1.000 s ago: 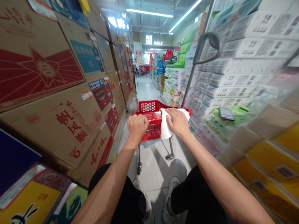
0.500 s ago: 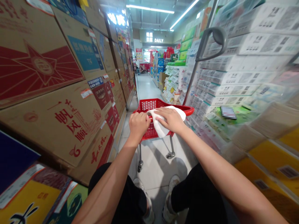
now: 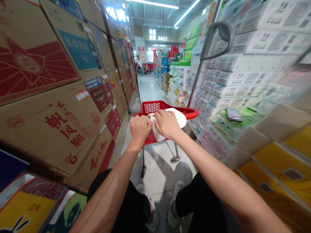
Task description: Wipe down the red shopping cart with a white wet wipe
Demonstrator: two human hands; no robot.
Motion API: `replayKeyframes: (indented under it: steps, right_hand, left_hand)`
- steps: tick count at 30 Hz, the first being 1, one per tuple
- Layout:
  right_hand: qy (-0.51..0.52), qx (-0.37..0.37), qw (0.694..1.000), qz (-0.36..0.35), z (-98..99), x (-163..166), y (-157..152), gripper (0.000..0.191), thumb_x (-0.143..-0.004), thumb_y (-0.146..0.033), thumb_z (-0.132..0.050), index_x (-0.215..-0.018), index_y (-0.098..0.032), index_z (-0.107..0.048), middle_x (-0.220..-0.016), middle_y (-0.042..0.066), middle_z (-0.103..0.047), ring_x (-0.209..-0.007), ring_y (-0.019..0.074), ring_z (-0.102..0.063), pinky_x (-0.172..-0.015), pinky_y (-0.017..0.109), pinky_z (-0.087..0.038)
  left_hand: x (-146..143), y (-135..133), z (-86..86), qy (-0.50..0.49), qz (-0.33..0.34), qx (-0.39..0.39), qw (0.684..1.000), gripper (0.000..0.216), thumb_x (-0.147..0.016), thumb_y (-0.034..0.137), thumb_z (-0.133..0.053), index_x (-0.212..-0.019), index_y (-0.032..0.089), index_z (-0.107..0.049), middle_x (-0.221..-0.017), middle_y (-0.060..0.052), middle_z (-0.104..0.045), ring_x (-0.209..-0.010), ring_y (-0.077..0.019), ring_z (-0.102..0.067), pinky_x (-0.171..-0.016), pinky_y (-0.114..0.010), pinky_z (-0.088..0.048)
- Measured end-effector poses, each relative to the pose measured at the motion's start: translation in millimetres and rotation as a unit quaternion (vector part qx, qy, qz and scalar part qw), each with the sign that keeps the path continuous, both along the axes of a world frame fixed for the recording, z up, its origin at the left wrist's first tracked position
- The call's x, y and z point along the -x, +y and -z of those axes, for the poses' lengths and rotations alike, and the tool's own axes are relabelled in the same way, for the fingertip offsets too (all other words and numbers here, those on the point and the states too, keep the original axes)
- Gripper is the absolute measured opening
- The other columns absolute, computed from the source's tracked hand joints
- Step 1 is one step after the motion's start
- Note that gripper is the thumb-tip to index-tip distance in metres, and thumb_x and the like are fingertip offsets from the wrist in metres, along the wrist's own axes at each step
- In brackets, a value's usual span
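Observation:
A red plastic trolley basket (image 3: 152, 106) on grey legs with casters stands in front of me. My left hand (image 3: 140, 129) is closed around its near rim. Beside it, my right hand (image 3: 167, 123) is closed over a white cloth (image 3: 180, 118) that lies across the same rim. Part of the cloth spreads out to the right of the hand, and a fold hangs down below it. The thumbs of both hands are close together. From the right side of the trolley rises a slanted metal pole with a grey loop handle (image 3: 203, 42).
Stacked cardboard cartons (image 3: 65, 124) line the left side. White tissue packs (image 3: 252, 63) are piled high on the right, above yellow cartons (image 3: 279, 171). A tiled aisle (image 3: 152, 84) runs ahead, with a person (image 3: 139, 63) far down it.
My right hand has moved left with the cloth, closer to my left hand, and its fingers are more curled. The hanging fold looks shorter. The whole view has shifted slightly.

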State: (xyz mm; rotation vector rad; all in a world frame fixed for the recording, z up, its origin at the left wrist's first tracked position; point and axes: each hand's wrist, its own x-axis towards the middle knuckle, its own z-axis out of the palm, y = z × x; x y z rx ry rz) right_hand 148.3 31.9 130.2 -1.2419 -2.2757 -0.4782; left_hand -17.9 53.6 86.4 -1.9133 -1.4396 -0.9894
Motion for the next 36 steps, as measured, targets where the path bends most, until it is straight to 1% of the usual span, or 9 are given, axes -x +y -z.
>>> replayKeyframes:
  steps: [3,6,11,14,16,20,25,29,36]
  right_hand:
    - [-0.020,0.007,0.999,-0.024,-3.1,10.7,1.8,0.030,-0.102,-0.035,-0.037,-0.108,-0.018,-0.061,-0.114,0.014,-0.067,-0.110,0.0295,-0.055,-0.097,0.043,-0.036]
    - [-0.017,0.024,0.999,-0.023,-10.8,1.9,10.9,0.035,-0.103,-0.041,-0.035,-0.108,-0.020,-0.062,-0.110,0.012,-0.070,-0.105,0.0279,-0.059,-0.093,0.040,-0.040]
    - [-0.003,0.110,0.990,0.090,-23.0,-36.2,31.2,0.044,-0.104,-0.043,-0.029,-0.104,-0.021,-0.067,-0.105,0.011,-0.073,-0.096,0.0274,-0.066,-0.081,0.036,-0.045]
    - [0.000,0.127,0.985,0.120,-23.8,-46.1,34.0,0.047,-0.104,-0.045,-0.027,-0.104,-0.022,-0.068,-0.110,0.011,-0.073,-0.101,0.0281,-0.066,-0.080,0.036,-0.046]
    - [-0.004,0.101,0.988,0.113,-21.6,-39.6,30.5,0.047,-0.105,-0.045,-0.027,-0.107,-0.021,-0.067,-0.110,0.011,-0.072,-0.103,0.0280,-0.065,-0.084,0.037,-0.046]
    - [-0.030,0.044,0.997,0.048,-16.1,-7.8,20.2,0.043,-0.105,-0.043,-0.031,-0.110,-0.019,-0.066,-0.110,0.012,-0.072,-0.103,0.0266,-0.064,-0.093,0.039,-0.043]
    - [-0.040,0.046,0.998,0.010,-16.3,9.2,16.6,0.042,-0.105,-0.045,-0.033,-0.106,-0.020,-0.067,-0.108,0.010,-0.071,-0.101,0.0259,-0.064,-0.092,0.038,-0.043]
    - [-0.020,0.056,0.996,0.067,-18.1,-15.5,22.8,0.042,-0.103,-0.047,-0.035,-0.109,-0.019,-0.066,-0.105,0.011,-0.073,-0.098,0.0267,-0.065,-0.086,0.037,-0.044]
    - [0.007,0.115,0.979,0.167,-14.4,-71.1,34.3,0.047,-0.104,-0.046,-0.026,-0.116,-0.021,-0.064,-0.109,0.012,-0.073,-0.098,0.0277,-0.068,-0.080,0.036,-0.046]
  left_hand:
    - [3.1,-3.2,-2.5,0.015,0.002,0.011,1.000,0.025,-0.095,0.027,-0.044,-0.075,0.022,-0.058,-0.076,-0.008,-0.064,-0.081,-0.0251,-0.054,-0.076,-0.041,-0.030]
    - [5.4,-6.4,-5.0,0.024,0.012,0.018,0.999,0.026,-0.095,0.027,-0.043,-0.074,0.022,-0.058,-0.076,-0.008,-0.065,-0.081,-0.0252,-0.055,-0.076,-0.041,-0.030]
    - [5.3,-7.7,-3.6,0.023,0.012,0.007,1.000,0.024,-0.094,0.026,-0.045,-0.075,0.022,-0.059,-0.077,-0.008,-0.065,-0.081,-0.0250,-0.054,-0.076,-0.041,-0.031]
    - [3.8,-5.9,-1.2,0.009,0.003,-0.007,1.000,0.025,-0.094,0.026,-0.044,-0.073,0.022,-0.058,-0.074,-0.008,-0.064,-0.079,-0.0248,-0.054,-0.076,-0.041,-0.030]
    - [2.7,-4.1,-0.1,-0.004,-0.002,-0.010,1.000,0.026,-0.094,0.025,-0.044,-0.072,0.022,-0.057,-0.073,-0.008,-0.064,-0.078,-0.0248,-0.054,-0.075,-0.041,-0.030]
    - [2.3,-1.4,-0.2,-0.014,-0.003,-0.006,1.000,0.026,-0.094,0.026,-0.044,-0.073,0.022,-0.057,-0.073,-0.008,-0.063,-0.079,-0.0252,-0.054,-0.076,-0.041,-0.030]
    - [7.6,-3.0,-2.3,0.003,0.010,0.001,1.000,0.026,-0.095,0.027,-0.044,-0.074,0.022,-0.058,-0.073,-0.008,-0.063,-0.080,-0.0254,-0.054,-0.075,-0.041,-0.030]
    - [11.3,-6.3,-3.7,0.027,0.025,0.009,0.999,0.025,-0.095,0.026,-0.043,-0.074,0.022,-0.057,-0.075,-0.009,-0.064,-0.081,-0.0254,-0.055,-0.076,-0.041,-0.031]
    - [7.4,-6.1,-3.1,0.009,0.014,0.003,1.000,0.024,-0.094,0.025,-0.044,-0.074,0.022,-0.056,-0.076,-0.008,-0.065,-0.080,-0.0248,-0.054,-0.076,-0.041,-0.031]
